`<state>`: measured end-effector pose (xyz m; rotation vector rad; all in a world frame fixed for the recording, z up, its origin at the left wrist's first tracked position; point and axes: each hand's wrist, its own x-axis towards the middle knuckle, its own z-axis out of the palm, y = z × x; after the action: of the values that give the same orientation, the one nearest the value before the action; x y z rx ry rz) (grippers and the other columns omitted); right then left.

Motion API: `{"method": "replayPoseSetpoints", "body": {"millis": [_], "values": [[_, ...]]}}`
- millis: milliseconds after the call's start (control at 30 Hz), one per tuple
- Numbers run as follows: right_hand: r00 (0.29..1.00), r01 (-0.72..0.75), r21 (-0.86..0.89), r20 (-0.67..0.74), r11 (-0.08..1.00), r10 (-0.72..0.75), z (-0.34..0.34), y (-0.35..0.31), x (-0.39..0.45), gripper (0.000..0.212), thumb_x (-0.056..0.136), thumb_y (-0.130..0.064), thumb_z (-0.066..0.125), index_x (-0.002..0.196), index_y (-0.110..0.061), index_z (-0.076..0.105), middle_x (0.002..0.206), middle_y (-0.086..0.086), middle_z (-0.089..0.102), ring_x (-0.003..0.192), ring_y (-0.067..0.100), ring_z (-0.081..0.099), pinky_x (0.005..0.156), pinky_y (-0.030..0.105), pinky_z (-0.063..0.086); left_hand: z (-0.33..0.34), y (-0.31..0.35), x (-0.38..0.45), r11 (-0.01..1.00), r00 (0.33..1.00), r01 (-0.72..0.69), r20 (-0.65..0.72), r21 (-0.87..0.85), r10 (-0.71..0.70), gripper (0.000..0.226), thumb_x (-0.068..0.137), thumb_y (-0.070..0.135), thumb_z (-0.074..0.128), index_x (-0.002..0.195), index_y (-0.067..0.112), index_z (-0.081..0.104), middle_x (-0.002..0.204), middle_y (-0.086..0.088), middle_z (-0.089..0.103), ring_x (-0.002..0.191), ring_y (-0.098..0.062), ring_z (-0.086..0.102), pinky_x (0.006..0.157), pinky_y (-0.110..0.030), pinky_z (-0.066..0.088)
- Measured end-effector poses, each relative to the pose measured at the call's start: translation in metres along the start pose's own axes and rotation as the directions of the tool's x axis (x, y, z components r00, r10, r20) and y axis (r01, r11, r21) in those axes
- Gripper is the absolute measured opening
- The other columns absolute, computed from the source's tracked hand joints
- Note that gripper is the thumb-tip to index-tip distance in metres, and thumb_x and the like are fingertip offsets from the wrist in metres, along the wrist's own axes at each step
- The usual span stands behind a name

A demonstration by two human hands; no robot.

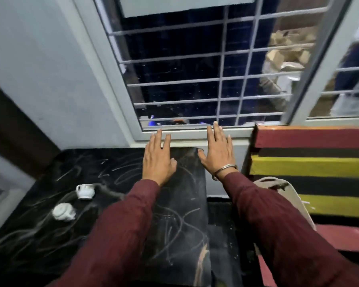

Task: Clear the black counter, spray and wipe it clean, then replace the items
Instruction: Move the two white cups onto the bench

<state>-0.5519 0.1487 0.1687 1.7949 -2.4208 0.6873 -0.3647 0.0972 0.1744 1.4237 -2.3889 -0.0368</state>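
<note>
The black counter (104,172) runs below a barred window, its surface streaked with pale scribbles and dust. Two small white ceramic pots stand on its left part: a white cup-like pot (85,191) and a white lidded pot (63,212) nearer to me. My left hand (158,160) lies flat over the counter's far end, fingers spread, holding nothing. My right hand (217,151), with a metal bangle on the wrist, is stretched out flat just past the counter's right edge, fingertips at the window sill. Both arms wear maroon sleeves.
The window (195,69) with a white grille stands straight ahead above a white sill (191,134). A red, yellow and black striped slatted structure (311,166) fills the right. A pale plastic object (286,195) sits beside my right forearm. A grey wall rises at the left.
</note>
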Motion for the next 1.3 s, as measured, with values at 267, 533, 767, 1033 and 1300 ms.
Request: {"method": "replayPoseSetpoints", "body": {"millis": [267, 533, 767, 1033, 1300], "values": [[0.940, 0.268, 0.218, 0.152, 0.938, -0.304, 0.089, -0.123, 0.029, 0.076, 0.082, -0.032, 0.062, 0.147, -0.008, 0.030, 0.156, 0.017, 0.022, 0.140, 0.033, 0.029, 0.114, 0.042, 0.028, -0.024, -0.130, -0.039, 0.952, 0.951, 0.307, -0.056, 0.023, -0.305, 0.071, 0.085, 0.028, 0.068, 0.149, 0.011, 0.041, 0.165, -0.017, 0.018, 0.154, -0.033, 0.010, 0.123, -0.045, 0.017], [0.849, 0.350, 0.278, 0.310, 0.895, -0.428, 0.176, -0.231, 0.030, 0.081, 0.081, -0.036, 0.064, 0.149, -0.013, 0.027, 0.158, 0.013, 0.018, 0.142, 0.030, 0.028, 0.113, 0.040, 0.031, -0.011, -0.265, -0.078, 0.809, 0.808, 0.581, -0.057, -0.088, -0.586, 0.067, 0.082, 0.025, 0.072, 0.143, 0.008, 0.050, 0.162, -0.017, 0.027, 0.150, -0.034, 0.021, 0.120, -0.043, 0.024], [0.801, 0.189, 0.319, 0.496, 0.929, -0.334, 0.251, -0.327, 0.013, 0.077, 0.081, -0.042, 0.063, 0.144, -0.009, 0.033, 0.140, 0.016, 0.040, 0.124, 0.036, 0.045, 0.101, 0.044, 0.044, 0.012, -0.404, -0.126, 0.644, 0.651, 0.758, 0.173, -0.105, -0.739, 0.100, 0.076, 0.030, 0.082, 0.156, 0.010, 0.027, 0.166, -0.013, 0.016, 0.152, -0.032, 0.015, 0.122, -0.043, 0.019], [0.702, 0.130, 0.240, 0.663, 0.962, -0.260, 0.297, -0.398, 0.003, 0.079, 0.075, -0.041, 0.072, 0.138, -0.009, 0.036, 0.134, 0.017, 0.041, 0.114, 0.040, 0.053, 0.091, 0.046, 0.048, 0.030, -0.473, -0.141, 0.693, 0.671, 0.719, 0.318, -0.056, -0.670, 0.106, 0.068, 0.042, 0.085, 0.156, 0.022, 0.029, 0.165, -0.013, 0.019, 0.149, -0.034, 0.022, 0.119, -0.045, 0.026], [0.683, -0.414, 0.123, 0.697, 0.902, 0.219, 0.338, -0.437, 0.004, 0.098, 0.073, -0.074, 0.056, 0.135, 0.000, 0.037, 0.130, 0.022, 0.056, 0.121, 0.036, 0.053, 0.098, 0.036, 0.043, 0.054, -0.480, -0.140, 0.730, 0.727, 0.666, 0.355, -0.155, -0.588, 0.100, 0.065, 0.046, 0.088, 0.149, 0.024, 0.038, 0.157, -0.007, 0.031, 0.142, -0.027, 0.036, 0.112, -0.038, 0.034]]}}
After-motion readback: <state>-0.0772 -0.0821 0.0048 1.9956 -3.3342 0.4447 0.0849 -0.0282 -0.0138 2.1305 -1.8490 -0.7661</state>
